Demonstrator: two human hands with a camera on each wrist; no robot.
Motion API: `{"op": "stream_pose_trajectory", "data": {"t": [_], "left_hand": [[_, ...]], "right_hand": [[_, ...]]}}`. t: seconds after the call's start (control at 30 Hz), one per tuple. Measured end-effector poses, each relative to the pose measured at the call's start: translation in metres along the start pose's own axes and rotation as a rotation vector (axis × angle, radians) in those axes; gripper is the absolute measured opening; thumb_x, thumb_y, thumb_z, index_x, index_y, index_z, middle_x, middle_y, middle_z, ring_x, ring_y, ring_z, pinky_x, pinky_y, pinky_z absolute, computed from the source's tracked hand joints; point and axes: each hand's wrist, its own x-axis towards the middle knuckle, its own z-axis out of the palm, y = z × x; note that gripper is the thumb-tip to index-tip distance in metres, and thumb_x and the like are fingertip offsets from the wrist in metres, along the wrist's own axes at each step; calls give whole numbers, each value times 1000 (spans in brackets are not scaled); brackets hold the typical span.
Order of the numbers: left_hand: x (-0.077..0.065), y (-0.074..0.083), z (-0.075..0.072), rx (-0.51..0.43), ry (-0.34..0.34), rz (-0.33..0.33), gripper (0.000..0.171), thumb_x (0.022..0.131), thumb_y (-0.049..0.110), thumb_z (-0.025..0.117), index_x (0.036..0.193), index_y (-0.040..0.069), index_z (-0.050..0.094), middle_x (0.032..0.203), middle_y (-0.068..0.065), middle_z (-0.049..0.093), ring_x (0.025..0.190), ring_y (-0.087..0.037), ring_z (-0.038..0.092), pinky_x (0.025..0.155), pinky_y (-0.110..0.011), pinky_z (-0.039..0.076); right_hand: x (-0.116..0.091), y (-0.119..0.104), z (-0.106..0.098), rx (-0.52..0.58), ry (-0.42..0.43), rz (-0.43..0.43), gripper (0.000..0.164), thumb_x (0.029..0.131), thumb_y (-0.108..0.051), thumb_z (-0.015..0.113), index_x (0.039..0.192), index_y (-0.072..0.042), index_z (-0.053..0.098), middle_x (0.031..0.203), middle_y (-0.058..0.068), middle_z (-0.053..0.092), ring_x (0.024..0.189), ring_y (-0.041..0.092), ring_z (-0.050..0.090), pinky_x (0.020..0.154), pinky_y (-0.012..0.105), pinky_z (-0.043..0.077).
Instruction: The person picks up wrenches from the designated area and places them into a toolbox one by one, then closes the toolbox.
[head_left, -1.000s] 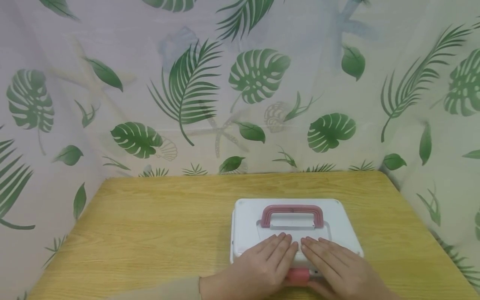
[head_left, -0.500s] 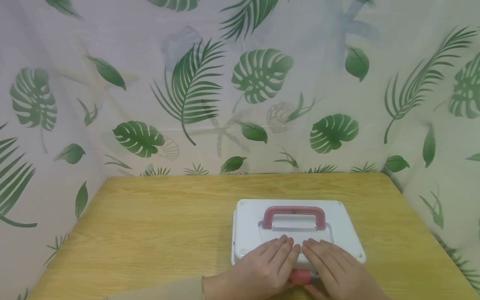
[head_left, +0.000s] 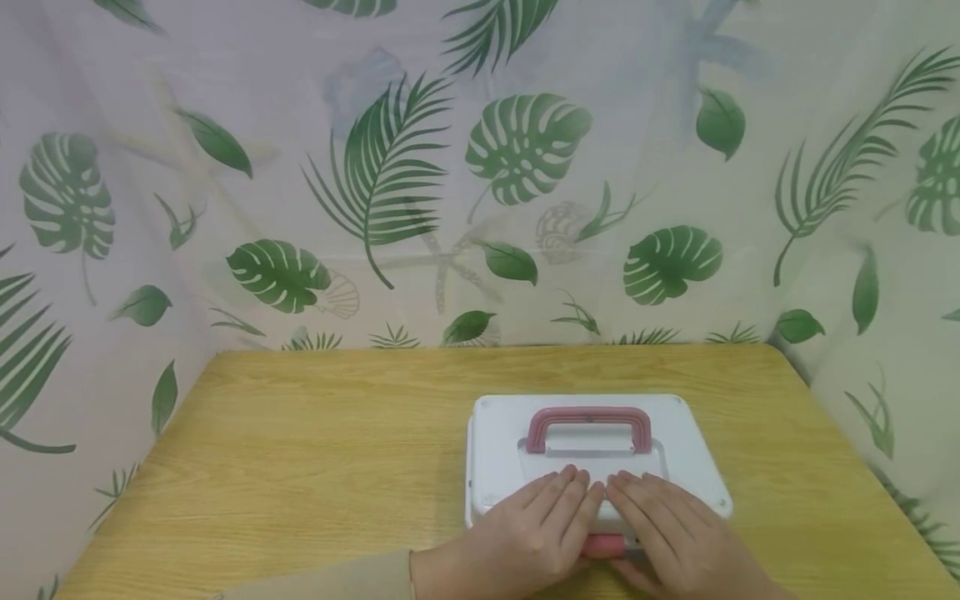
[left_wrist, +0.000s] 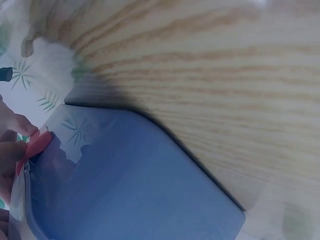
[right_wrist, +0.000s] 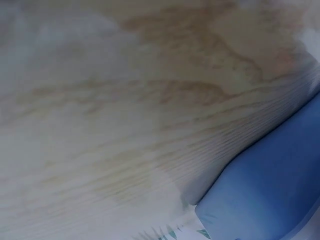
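Note:
A white plastic carry box [head_left: 495, 425] with a pink handle [head_left: 588, 414] lies flat on the table, its lid down. At its front edge is a pink latch [head_left: 602, 546], also seen standing out from the box wall in the left wrist view [left_wrist: 37, 147]. My left hand [head_left: 525, 533] lays its fingers over the lid's front edge, with its thumb down by the latch. From the other side my right hand [head_left: 678, 533] mirrors it, fingers on the lid and thumb below the latch. Both thumbs are partly hidden in the head view.
A wood-grain table [head_left: 315, 450] extends well to the left of the box, with a narrower strip on the right. Behind and on both sides hangs a leaf-patterned curtain [head_left: 420, 192]. A beige sleeve [head_left: 337, 579] covers my left forearm.
The head view shifts slightly. Both hands stay at the front edge of the box, with hardly any movement at the latch, and the lid stays down.

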Motion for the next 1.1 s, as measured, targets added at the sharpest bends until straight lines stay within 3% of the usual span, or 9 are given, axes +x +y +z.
{"op": "stream_pose_trajectory", "data": {"t": [0.3,0.43,0.57,0.7,0.83,0.97,1.1], "left_hand": [[1,0,-4,-28,-48,-7,45,104,38,61,127,2,75,119,-10,80,113,-18,78,98,-28,62],[2,0,-8,-42,-85,-5,47,104,42,61,128,3,74,123,-9,79,116,-18,76,102,-29,61],[4,-1,-12,-89,-134,-13,53,103,48,62,131,4,72,127,-9,78,120,-18,74,107,-30,58],[6,-5,-16,-128,-153,-34,58,100,52,65,133,5,71,130,-10,77,123,-19,74,110,-31,56],[9,-15,-21,-108,-88,-58,55,99,50,69,130,4,73,126,-9,78,120,-19,75,108,-32,57],[11,-30,-28,-61,-54,-61,63,93,54,74,129,2,72,126,-12,78,121,-23,75,107,-34,58],[9,-47,-38,-65,-87,-89,74,89,60,76,132,0,69,129,-15,76,125,-26,73,108,-36,58]], "right_hand": [[-4,0,-3,25,-48,38,63,112,-47,47,124,11,69,121,26,75,107,33,69,134,33,24],[-5,-1,-7,53,-71,60,65,112,-49,47,127,10,68,124,26,75,135,27,59,134,33,24],[-3,-2,-13,85,-98,83,66,112,-50,46,129,10,67,126,26,74,159,16,36,134,32,23],[5,0,-20,104,-86,79,64,112,-47,48,128,11,69,125,27,75,160,15,33,134,32,23],[18,6,-24,91,-41,49,58,113,-42,49,123,12,70,118,28,76,160,16,34,133,32,25],[34,14,-29,79,30,-4,52,113,-35,51,117,12,71,113,28,77,159,18,37,131,33,29],[51,22,-37,80,69,-18,49,113,-33,52,114,12,72,114,26,78,157,17,40,130,32,31]]}}
